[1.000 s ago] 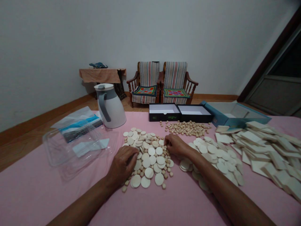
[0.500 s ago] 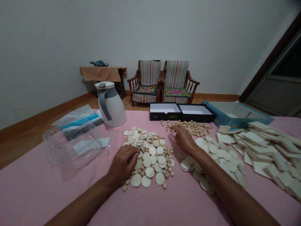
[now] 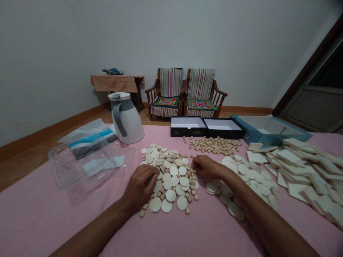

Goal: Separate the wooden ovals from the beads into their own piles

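A mixed pile of pale wooden discs (image 3: 167,184) and small wooden cubes (image 3: 193,192) lies between my hands on the pink cloth. My left hand (image 3: 141,184) rests against the pile's left side, fingers bent and pressed together; its fingertips are hidden, and so is anything in them. At the pile's right edge is my right hand (image 3: 207,167), knuckles up and fingers curled down by the loose cubes. What it grips, if anything, does not show. Behind it spreads a heap of only cubes (image 3: 217,145). A second heap of discs (image 3: 249,175) lies partly under my right forearm.
Flat wooden pieces (image 3: 308,167) are heaped at the right. Two black boxes (image 3: 189,132) and a blue box (image 3: 273,134) stand along the back. A white jug (image 3: 131,121) stands back left, near clear plastic trays (image 3: 64,171) and a blue-and-black packet (image 3: 91,142).
My right hand has drawn back from the cube heap toward me, down to the right edge of the mixed pile. My left hand has stayed in place.
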A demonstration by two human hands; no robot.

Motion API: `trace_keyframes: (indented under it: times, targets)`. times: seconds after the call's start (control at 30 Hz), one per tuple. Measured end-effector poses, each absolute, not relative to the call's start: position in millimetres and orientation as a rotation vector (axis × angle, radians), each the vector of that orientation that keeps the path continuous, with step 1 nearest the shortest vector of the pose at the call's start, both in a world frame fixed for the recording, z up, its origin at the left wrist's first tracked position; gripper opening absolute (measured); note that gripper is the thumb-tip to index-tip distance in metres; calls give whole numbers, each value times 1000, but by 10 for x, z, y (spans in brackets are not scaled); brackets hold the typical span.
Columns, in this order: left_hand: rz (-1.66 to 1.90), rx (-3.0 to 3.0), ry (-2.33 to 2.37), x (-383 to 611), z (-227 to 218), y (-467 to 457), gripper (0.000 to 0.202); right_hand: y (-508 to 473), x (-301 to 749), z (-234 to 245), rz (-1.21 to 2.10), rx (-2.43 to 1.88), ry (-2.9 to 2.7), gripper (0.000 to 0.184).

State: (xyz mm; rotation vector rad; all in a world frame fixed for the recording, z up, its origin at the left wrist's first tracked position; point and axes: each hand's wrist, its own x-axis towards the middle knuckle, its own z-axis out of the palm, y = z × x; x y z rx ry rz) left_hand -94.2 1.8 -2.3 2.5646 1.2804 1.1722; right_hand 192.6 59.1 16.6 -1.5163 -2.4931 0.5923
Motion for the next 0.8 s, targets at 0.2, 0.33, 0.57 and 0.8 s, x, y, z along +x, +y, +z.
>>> trace_keyframes:
  times: [0.2, 0.33, 0.57, 0.8]
  targets:
    - [1175, 2571, 1274, -941, -20, 33, 15, 749, 1979, 133, 219, -1576, -2017, 23]
    - [1180, 2568, 1279, -943, -23, 29, 15, 759, 1907, 75, 320, -1434, -2052, 28]
    - [1171, 2568, 1277, -940, -8, 18, 14, 743, 1778, -55, 529, -1356, -2131, 27]
    - [1171, 2576, 1279, -943, -24, 30, 16, 787, 1829, -11, 442, -1387, -2152, 26]
